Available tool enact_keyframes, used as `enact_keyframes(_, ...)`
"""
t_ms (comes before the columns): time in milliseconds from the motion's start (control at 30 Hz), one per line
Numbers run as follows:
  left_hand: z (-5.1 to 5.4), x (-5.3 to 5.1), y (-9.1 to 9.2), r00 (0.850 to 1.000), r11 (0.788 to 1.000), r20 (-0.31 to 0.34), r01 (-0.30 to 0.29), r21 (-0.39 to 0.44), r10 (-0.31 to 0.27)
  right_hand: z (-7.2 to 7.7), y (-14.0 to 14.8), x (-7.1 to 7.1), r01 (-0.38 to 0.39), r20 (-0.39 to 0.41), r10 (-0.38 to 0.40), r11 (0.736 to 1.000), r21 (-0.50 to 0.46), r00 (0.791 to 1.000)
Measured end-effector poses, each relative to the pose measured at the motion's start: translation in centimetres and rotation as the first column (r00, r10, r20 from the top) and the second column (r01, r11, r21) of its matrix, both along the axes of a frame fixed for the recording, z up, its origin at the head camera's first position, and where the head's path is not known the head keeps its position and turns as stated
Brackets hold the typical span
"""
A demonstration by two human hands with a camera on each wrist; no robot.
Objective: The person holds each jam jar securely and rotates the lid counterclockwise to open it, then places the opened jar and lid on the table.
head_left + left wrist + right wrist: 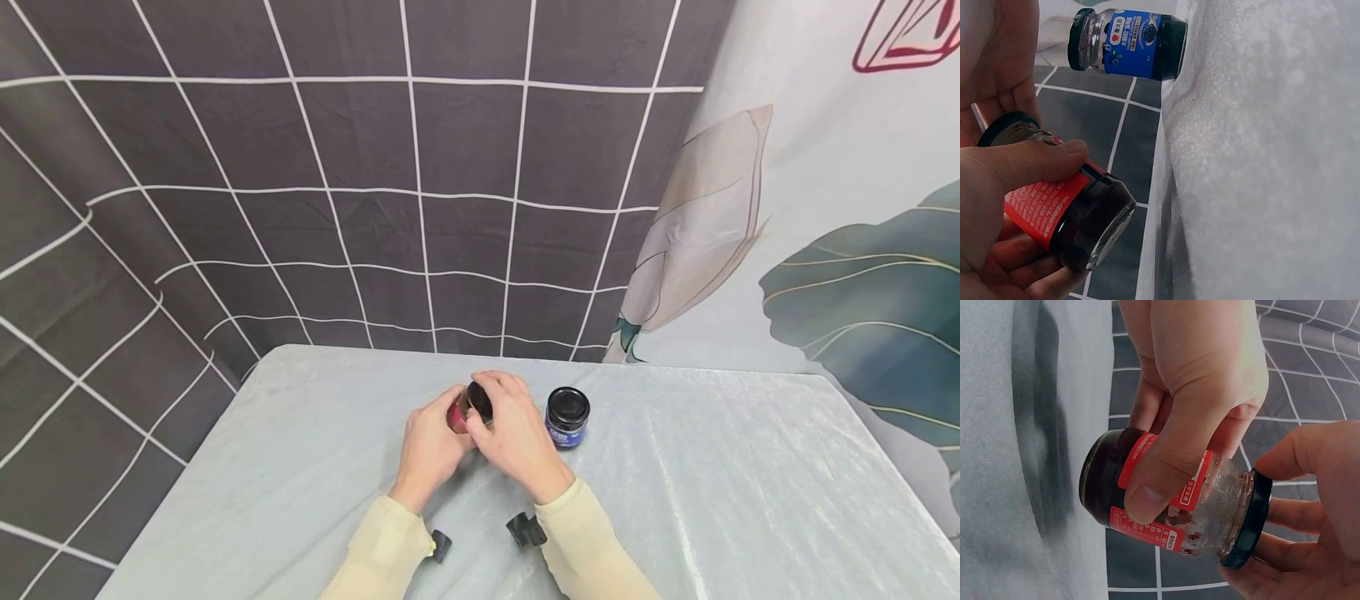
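Red jar: a clear glass jar with a red label and dark contents, tilted with its lid end up, raised over the tabletop toward the far edge.
Left hand: the left hand curls round the jar's body, thumb across the label.
Right hand: the right hand grips the round black lid on the jar's mouth, hiding part of the jar from the head view.
Blue jar: a glass jar with a blue label and black lid stands upright near the far edge, just right of the right hand.
Sleeves: cream; a small black device sits at each wrist.
Cover: pale grey-blue cloth.
Backdrop: dark grey fabric with white grid lines behind the far edge; a pale leaf-printed curtain toward the far right corner.
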State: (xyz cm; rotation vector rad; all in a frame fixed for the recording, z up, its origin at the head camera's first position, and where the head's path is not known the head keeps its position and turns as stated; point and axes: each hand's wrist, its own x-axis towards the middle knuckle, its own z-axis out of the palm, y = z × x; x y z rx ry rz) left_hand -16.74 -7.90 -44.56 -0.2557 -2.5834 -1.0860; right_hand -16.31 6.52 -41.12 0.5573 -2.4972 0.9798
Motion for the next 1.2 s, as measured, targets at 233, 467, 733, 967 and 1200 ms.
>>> enact_keyframes(233,-0.06,-0.04,0.08,1.000,1.000,0.004,-0.001,-0.002,0.001,0.00,0.02,0.04,-0.006,-0.018,0.007,1.000,0.011,1.000)
enact_keyframes(467,-0.09,-0.01,0.09,1.000,1.000,-0.013,0.007,-0.008,-0.007,-0.04,0.07,0.03,-0.013,-0.019,0.013,1.000,0.012,1.000)
enact_keyframes(733,-0.11,0.04,0.14,0.999,1.000,-0.032,0.008,-0.008,-0.008,-0.08,0.08,0.01,-0.017,-0.040,0.018,1.000,0.019,0.999)
enact_keyframes(967,-0.19,0.06,0.16,0.999,1.000,-0.036,0.003,-0.012,-0.003,-0.01,0.06,0.06,-0.018,-0.035,0.019,1.000,0.021,0.999)
enact_keyframes(1200,-0.23,-0.01,0.15,0.999,1.000,-0.037,0.003,-0.021,-0.004,0.00,0.07,0.08,-0.019,-0.021,0.019,1.000,0.011,1.000)
